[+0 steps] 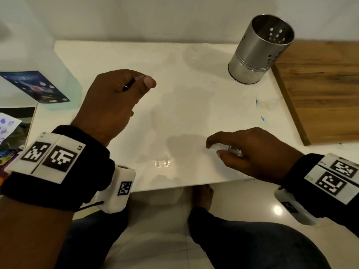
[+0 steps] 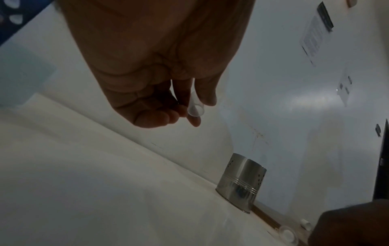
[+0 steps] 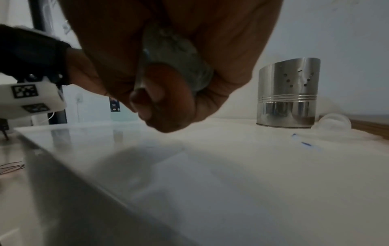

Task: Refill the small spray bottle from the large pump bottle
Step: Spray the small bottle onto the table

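My right hand [image 1: 213, 149] grips the small spray bottle [image 1: 234, 150] low over the white table's [image 1: 184, 105] front right; its white nozzle pokes out under my forefinger. The right wrist view shows the clear bottle [image 3: 179, 56] wrapped in my fist [image 3: 160, 99]. My left hand [image 1: 144, 80] hovers over the table's left side, and the left wrist view shows it pinching a small clear cap [image 2: 195, 106] in its fingertips [image 2: 194, 122]. The large bottle [image 1: 64, 78], pale green with a dark blue label, stands at the far left, its top out of view.
A perforated steel cup [image 1: 262, 49] stands at the back right, next to a wooden board [image 1: 320, 90]. A clear round lid [image 3: 334, 123] lies beside the cup. Blue pen marks [image 1: 262, 118] dot the table. Printed papers [image 1: 9, 131] lie off the left edge.
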